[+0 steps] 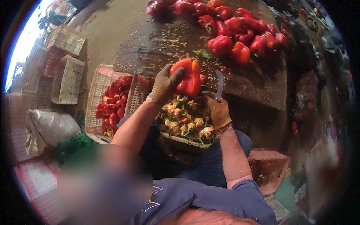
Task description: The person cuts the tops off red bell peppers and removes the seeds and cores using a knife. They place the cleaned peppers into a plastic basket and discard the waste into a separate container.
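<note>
My gloved left hand [168, 81] holds a red bell pepper [184, 78] that shows a lengthwise opening between its lobes. To its right, my gloved right hand [218, 108] grips a knife with a curved blade [219, 83], the blade pointing up and apart from the pepper. Below both hands, a crate holds pepper cores with seeds and green stems [184, 123]. At the left, a plastic crate [94, 95] contains red pepper pieces [112, 104]. Whole red peppers [233, 31] lie piled on the seed-strewn table [157, 47] beyond my hands.
Empty-looking plastic crates [69, 80] are stacked at the far left, near a white sack [54, 128] and green netting [74, 146]. A reddish crate [267, 167] stands by my right side. The table's near edge runs just beyond my right hand.
</note>
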The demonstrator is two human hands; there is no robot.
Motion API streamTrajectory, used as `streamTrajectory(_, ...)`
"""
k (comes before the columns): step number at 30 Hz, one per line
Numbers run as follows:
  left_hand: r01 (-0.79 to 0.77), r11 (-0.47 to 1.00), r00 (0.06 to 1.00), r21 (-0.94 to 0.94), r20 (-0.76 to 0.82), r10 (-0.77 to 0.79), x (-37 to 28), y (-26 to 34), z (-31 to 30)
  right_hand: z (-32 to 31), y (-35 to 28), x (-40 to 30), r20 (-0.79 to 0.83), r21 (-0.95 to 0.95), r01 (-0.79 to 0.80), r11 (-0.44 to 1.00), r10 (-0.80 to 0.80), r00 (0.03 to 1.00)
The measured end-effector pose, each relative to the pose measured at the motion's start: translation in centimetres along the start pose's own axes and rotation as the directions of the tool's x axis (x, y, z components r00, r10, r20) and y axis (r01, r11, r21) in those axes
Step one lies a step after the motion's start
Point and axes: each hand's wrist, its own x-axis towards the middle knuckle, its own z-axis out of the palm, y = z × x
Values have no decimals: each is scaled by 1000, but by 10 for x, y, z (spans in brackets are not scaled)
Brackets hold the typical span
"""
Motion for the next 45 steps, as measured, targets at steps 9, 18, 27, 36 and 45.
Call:
streamTrajectory(9,-61,994,950,87,311,31,-23,25,36,-4,-22,-19,84,-104,198,975,-189,978)
streamTrajectory(18,444,869,831,-218,463,-308,-22,6,40,8,-37,-16,77,-113,45,993,-37,996)
streamTrajectory(27,669,729,710,-146,414,-569,5,-43,29,4,-17,-13,-30,-160,-30,987,26,999)
streamTrajectory(36,-263,933,965,247,81,251,-41,13,25,2,-21,-10,-26,-118,31,992,-34,999)
streamTrajectory(45,-648,463,741,605,641,200,-66,12,34,1,-35,-14,-85,-44,2,999,-5,996)
